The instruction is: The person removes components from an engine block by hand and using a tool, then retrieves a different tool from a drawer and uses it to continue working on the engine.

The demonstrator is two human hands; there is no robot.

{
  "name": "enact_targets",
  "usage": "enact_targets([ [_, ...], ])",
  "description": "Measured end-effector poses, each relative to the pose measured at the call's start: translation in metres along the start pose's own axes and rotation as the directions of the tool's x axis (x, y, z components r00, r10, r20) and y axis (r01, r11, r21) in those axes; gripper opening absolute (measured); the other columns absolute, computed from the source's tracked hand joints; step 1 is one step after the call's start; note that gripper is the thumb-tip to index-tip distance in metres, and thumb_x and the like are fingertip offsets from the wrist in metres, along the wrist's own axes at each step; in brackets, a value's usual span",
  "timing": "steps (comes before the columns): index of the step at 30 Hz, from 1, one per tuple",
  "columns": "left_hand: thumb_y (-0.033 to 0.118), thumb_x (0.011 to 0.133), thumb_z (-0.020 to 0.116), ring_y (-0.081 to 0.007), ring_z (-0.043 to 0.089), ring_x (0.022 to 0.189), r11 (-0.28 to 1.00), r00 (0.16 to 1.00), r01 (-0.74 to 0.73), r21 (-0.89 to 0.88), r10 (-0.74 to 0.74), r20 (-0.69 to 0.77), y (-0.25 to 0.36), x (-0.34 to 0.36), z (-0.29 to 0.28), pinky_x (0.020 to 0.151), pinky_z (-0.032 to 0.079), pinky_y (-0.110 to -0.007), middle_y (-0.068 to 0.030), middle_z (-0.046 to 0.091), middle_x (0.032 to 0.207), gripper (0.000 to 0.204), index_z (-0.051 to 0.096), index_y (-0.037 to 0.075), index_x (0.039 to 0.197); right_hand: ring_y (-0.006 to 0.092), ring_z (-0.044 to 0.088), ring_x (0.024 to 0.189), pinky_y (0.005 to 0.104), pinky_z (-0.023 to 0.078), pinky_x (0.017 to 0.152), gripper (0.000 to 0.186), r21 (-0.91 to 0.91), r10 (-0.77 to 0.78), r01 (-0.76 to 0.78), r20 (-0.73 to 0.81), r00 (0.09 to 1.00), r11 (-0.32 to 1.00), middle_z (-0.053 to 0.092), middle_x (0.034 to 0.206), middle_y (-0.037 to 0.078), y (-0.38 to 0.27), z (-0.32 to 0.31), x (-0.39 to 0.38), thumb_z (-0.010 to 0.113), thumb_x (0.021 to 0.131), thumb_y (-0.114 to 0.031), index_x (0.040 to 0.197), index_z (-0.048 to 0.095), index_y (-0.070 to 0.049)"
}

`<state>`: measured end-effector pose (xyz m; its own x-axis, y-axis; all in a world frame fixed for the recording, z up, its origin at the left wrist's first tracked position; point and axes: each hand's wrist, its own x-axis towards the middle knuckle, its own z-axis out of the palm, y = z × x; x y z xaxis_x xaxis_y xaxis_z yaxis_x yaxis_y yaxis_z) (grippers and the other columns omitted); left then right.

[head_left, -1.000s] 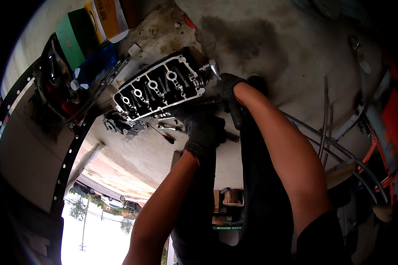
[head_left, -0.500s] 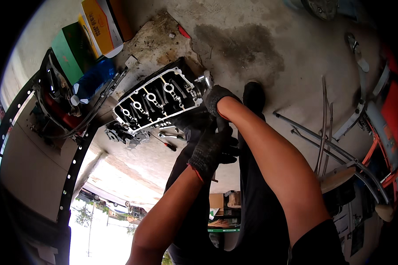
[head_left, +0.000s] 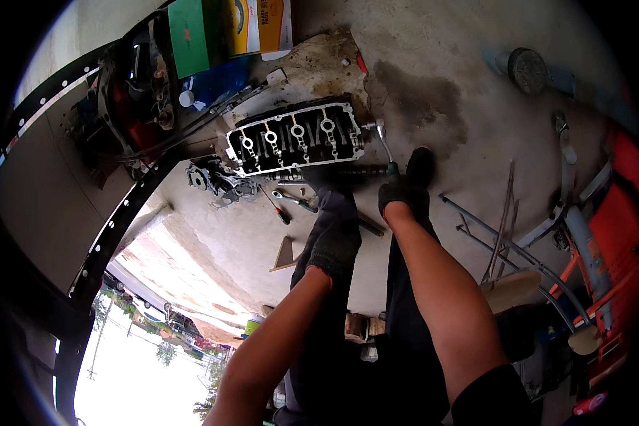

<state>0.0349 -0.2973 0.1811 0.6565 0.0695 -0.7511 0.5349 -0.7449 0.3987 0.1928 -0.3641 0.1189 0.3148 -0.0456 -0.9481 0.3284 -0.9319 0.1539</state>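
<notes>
A cylinder head (head_left: 297, 132) with a silvery rim and a row of round openings lies on the floor ahead of me. At its right end a ratchet wrench (head_left: 384, 141) meets the end face, its bare metal shaft angled toward me. My right hand (head_left: 406, 190), in a dark knit glove, is closed around the wrench's green grip. In a matching glove, my left hand (head_left: 333, 245) lies on my left leg and holds no visible object; its fingers blend into the dark trousers but look laid flat.
Left of my legs lie a screwdriver (head_left: 282, 215), another ratchet (head_left: 295, 201) and a grey metal casting (head_left: 216, 182). Boxes (head_left: 189, 37) and a blue bottle (head_left: 216, 84) stand at the far left. Metal tubes (head_left: 507, 243) lie to the right.
My right hand has drawn back from the part's end and now grips the wrench handle. My left hand has come away from the right onto my leg. The view has shifted.
</notes>
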Motion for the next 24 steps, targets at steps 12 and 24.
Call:
enact_targets([
  [12,0.027,0.097,0.053,-0.0367,0.066,0.103,0.920,0.981,0.187,-0.343,-0.196,0.010,0.042,-0.001,-0.157,0.089,0.052,-0.042,-0.0235,0.068,0.109,0.038,0.061,-0.001,0.122,0.0248,0.065,0.092,0.0371,0.050,0.081,0.028,-0.021,-0.112,0.111,-0.263,0.958,0.994,0.068,0.109,0.013,0.011,0.162,0.084,0.060,0.088,-0.022,0.110,0.073,-0.012],
  [24,0.028,0.096,0.047,-0.0508,0.059,0.107,0.771,0.882,0.415,-0.483,-0.210,0.422,0.024,0.103,0.023,0.085,0.050,-0.055,-0.0314,0.056,0.120,0.047,0.039,0.009,0.139,0.0265,0.071,0.080,0.0380,0.052,0.060,0.023,0.791,0.184,-0.124,0.015,0.983,0.599,0.069,0.086,0.014,-0.005,0.161,0.065,0.054,0.096,-0.029,0.091,0.063,-0.009],
])
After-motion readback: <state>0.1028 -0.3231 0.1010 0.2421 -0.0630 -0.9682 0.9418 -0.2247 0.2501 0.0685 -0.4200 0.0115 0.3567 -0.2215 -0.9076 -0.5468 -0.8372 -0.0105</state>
